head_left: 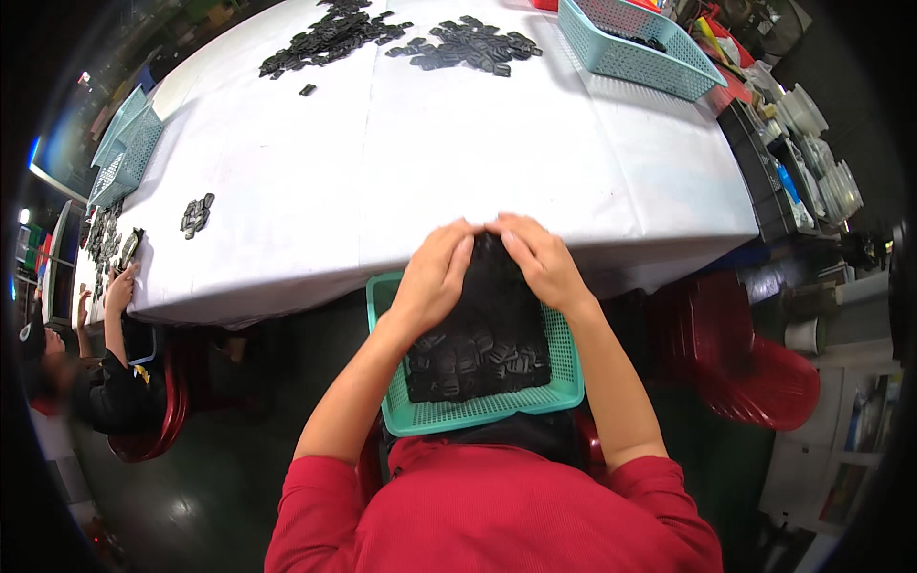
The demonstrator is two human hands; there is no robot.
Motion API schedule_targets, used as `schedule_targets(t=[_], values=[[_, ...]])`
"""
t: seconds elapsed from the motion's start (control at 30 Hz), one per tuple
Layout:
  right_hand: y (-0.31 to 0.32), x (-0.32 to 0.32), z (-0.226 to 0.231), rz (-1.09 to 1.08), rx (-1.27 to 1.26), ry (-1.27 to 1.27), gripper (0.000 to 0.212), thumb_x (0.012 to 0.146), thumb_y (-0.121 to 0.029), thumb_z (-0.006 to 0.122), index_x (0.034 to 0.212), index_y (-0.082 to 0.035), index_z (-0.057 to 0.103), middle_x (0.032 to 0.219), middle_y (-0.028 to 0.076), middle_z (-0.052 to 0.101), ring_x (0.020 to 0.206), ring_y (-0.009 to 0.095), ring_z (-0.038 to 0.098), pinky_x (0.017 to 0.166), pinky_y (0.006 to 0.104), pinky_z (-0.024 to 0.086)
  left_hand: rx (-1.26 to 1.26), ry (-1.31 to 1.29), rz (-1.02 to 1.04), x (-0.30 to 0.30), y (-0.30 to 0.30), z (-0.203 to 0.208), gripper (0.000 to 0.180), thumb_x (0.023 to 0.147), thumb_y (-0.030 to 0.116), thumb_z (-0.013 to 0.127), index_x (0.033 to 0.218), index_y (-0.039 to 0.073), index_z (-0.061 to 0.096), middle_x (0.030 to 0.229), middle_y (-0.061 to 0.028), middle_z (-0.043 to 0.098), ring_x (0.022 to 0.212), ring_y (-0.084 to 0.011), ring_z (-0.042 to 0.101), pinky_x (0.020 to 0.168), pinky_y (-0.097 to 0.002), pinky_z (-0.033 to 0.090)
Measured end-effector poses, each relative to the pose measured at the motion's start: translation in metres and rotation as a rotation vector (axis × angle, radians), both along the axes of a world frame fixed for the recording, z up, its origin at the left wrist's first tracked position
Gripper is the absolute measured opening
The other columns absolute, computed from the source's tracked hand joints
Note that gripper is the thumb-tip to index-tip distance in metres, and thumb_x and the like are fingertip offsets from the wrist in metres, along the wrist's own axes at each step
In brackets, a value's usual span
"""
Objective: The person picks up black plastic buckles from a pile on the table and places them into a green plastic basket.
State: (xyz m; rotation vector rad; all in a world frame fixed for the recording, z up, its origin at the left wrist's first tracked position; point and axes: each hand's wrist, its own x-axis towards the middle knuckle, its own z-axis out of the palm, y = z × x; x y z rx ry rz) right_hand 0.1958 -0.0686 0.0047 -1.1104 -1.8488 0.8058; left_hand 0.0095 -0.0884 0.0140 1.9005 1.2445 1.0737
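Observation:
A green plastic basket (478,409) rests on my lap against the table edge, filled with small black plastic parts (482,353). My left hand (435,277) and my right hand (540,258) both reach into the heap at the basket's far end, fingers curled down over the black parts, fingertips almost touching each other at the table's front edge. What the fingers hold underneath is hidden.
The white-covered table (430,162) carries two piles of black parts (401,38) at the far side, a small cluster (196,215) on the left, a teal basket (635,43) at far right and stacked teal baskets (124,148) at left. Another person (105,382) sits at left. Red chairs (755,372) stand at right.

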Motion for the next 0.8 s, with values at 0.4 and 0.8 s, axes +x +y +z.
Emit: schedule_targets(t=[0.4,0.8], values=[[0.243,0.066,-0.029,-0.329,0.140,-0.341,0.052,0.096,-0.035,0.048,0.138,-0.005,0.043,0.137,0.020,0.048,0.127,0.034,0.044,0.109,0.0388,0.031,0.083,0.252,0.250,-0.100,0.255,-0.026,0.052,0.096,0.033,0.050,0.136,0.000,0.043,0.138,-0.0222,0.046,0.131,-0.0348,0.041,0.109,-0.0422,0.030],[0.433,0.020,-0.029,-0.445,-0.049,-0.334,0.073,0.092,-0.057,0.040,0.146,-0.009,0.032,0.138,0.019,0.049,0.131,0.033,0.043,0.116,0.0465,0.016,-0.018,0.513,0.338,-0.038,0.415,-0.037,0.075,0.094,0.057,0.036,0.149,0.009,0.023,0.149,-0.0177,0.035,0.141,-0.0311,0.028,0.115,-0.0512,0.013]])
